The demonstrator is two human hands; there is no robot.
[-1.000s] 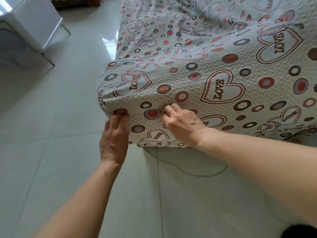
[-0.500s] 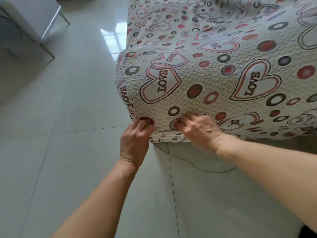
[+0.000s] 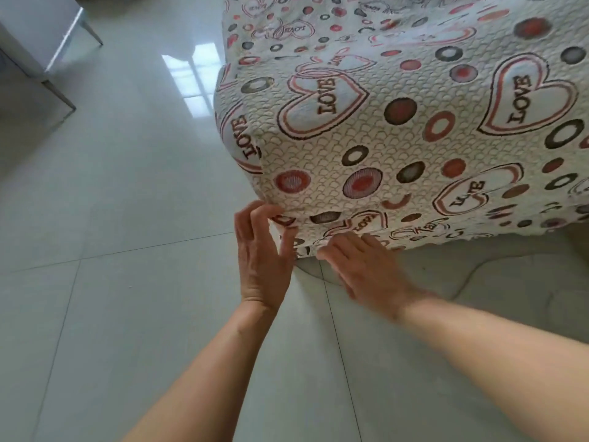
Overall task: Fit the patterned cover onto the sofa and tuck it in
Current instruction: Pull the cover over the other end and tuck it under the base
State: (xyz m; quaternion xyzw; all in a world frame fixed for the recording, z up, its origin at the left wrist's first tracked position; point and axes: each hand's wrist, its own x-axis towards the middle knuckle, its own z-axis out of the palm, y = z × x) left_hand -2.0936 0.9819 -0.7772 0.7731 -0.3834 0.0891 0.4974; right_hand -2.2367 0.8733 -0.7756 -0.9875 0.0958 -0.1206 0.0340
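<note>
The patterned cover (image 3: 398, 129), white with "LOVE" hearts and red and dark rings, is stretched over the sofa's corner and hangs close to the floor. My left hand (image 3: 259, 260) is at the corner's lower edge, its curled fingers and thumb holding the hem. My right hand (image 3: 366, 269) is just to its right, below the cover. Its fingers lie fairly straight with the tips against the hem. The right hand is blurred. The sofa itself is hidden under the cover.
Glossy pale floor tiles (image 3: 127, 218) spread to the left and below. A white piece of furniture on metal legs (image 3: 47, 43) stands at the top left. A thin dark cord (image 3: 462, 282) curves on the floor under the sofa's edge.
Both hands have slid down the sofa's front from the ring pattern to the bottom hem. The cover's edge sits lower, and the view has moved closer to the corner.
</note>
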